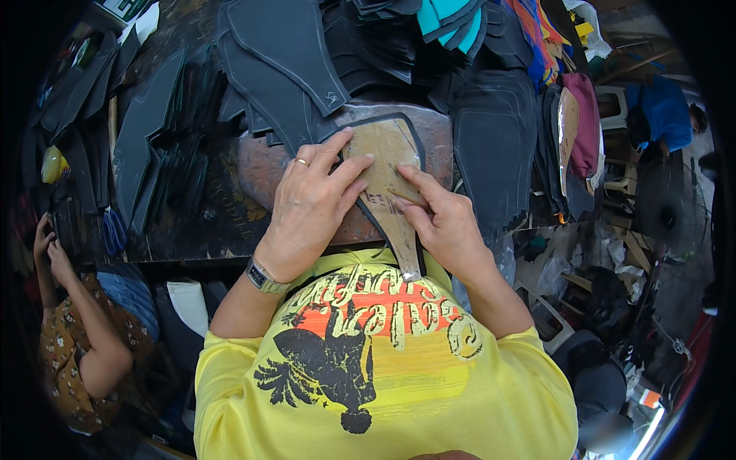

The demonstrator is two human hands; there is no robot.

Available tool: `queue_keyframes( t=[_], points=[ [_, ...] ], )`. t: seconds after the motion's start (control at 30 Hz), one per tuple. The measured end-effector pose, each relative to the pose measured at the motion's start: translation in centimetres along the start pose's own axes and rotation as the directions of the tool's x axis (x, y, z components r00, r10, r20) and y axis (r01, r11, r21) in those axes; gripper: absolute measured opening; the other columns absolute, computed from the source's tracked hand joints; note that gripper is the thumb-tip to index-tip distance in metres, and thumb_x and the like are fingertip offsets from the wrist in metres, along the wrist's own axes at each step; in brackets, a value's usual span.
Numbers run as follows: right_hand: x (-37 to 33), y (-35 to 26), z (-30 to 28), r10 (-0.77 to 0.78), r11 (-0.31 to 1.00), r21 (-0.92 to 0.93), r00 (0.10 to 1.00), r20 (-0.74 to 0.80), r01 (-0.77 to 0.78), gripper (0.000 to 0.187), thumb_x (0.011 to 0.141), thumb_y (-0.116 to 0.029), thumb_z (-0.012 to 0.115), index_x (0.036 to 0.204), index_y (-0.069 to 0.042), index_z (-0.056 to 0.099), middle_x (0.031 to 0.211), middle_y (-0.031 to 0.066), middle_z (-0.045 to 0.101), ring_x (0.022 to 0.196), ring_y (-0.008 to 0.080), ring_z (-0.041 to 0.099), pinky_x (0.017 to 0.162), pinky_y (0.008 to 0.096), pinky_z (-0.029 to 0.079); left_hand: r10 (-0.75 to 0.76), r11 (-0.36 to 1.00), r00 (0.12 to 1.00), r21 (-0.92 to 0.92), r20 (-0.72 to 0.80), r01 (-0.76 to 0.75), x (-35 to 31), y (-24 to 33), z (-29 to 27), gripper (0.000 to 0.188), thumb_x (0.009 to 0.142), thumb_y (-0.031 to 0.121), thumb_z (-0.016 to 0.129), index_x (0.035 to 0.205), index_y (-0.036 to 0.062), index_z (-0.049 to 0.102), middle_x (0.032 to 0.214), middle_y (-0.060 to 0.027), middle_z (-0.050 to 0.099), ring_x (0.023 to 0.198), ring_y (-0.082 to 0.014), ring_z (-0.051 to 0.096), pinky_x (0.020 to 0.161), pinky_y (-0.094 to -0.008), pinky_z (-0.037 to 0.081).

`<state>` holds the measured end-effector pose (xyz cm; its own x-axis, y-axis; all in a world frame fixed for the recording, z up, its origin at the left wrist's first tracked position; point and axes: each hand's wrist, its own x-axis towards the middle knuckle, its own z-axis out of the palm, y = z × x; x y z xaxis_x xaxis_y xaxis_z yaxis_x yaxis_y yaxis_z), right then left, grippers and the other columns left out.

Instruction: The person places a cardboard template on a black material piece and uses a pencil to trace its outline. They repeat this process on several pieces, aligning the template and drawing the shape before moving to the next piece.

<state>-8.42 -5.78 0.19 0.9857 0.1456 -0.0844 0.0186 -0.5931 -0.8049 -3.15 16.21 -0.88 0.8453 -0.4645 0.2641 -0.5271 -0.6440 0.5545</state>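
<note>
A tan, stiff pattern template, wide at the top and narrowing to a tail near my shirt, lies on a slightly larger black sheet piece whose edge shows around it. My left hand, with a ring and a wristwatch, rests on the template's left side, fingers spread and tips pressing down. From the right, my right hand grips the template's middle with bent thumb and forefinger, about a thin brown strip on its face. Under both pieces is a worn reddish-brown board.
Black cut pieces lie stacked behind my hands, with more bundles at left and a pile at right. Turquoise pieces are at the back. A co-worker's arms show at left. A fan stands at right.
</note>
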Motion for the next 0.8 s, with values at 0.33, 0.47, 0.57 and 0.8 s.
queue_keyframes(
  t=[0.33,0.47,0.57,0.8],
  points=[
    [0.03,0.13,-0.16,-0.021,1.0,0.001,1.0,-0.013,0.021,0.05,0.091,0.007,0.068,0.139,0.002,0.062,0.12,0.0227,0.074,0.093,0.0197,0.078,0.081,0.03,0.06,0.02,0.999,1.0,0.036,-0.008,-0.019,-0.1,-0.03,0.19,0.033,0.089,0.015,0.077,0.121,0.0111,0.072,0.142,-0.0114,0.06,0.113,-0.0298,0.061,0.095,-0.0414,0.053],
    [0.18,0.04,-0.24,-0.016,1.0,0.006,0.999,-0.028,0.016,0.049,0.09,0.005,0.071,0.138,0.001,0.063,0.111,0.0219,0.076,0.086,0.017,0.077,0.078,0.0296,0.059,0.028,0.999,1.0,0.046,-0.009,-0.028,0.0,-0.02,0.11,0.034,0.089,0.015,0.077,0.122,0.0108,0.072,0.142,-0.011,0.061,0.113,-0.0294,0.06,0.095,-0.0413,0.053],
    [0.28,-0.08,-0.29,-0.011,0.999,0.044,0.999,-0.042,0.013,0.049,0.09,0.003,0.072,0.138,0.0,0.065,0.099,0.0192,0.076,0.078,0.013,0.073,0.073,0.0288,0.058,0.032,0.998,0.999,0.053,-0.009,-0.032,0.05,0.03,0.05,0.035,0.089,0.016,0.077,0.122,0.0109,0.071,0.142,-0.0106,0.061,0.113,-0.0291,0.06,0.095,-0.0411,0.053],
    [0.45,-0.25,-0.39,0.051,0.994,0.097,0.998,-0.031,-0.047,0.05,0.089,0.002,0.074,0.138,-0.002,0.066,0.075,0.0079,0.065,0.066,0.0053,0.057,0.065,0.0243,0.051,0.038,0.998,0.999,0.06,-0.019,-0.037,-0.04,0.09,0.13,0.037,0.087,0.016,0.078,0.123,0.0112,0.071,0.142,-0.01,0.061,0.113,-0.0286,0.06,0.095,-0.041,0.052]
  ],
)
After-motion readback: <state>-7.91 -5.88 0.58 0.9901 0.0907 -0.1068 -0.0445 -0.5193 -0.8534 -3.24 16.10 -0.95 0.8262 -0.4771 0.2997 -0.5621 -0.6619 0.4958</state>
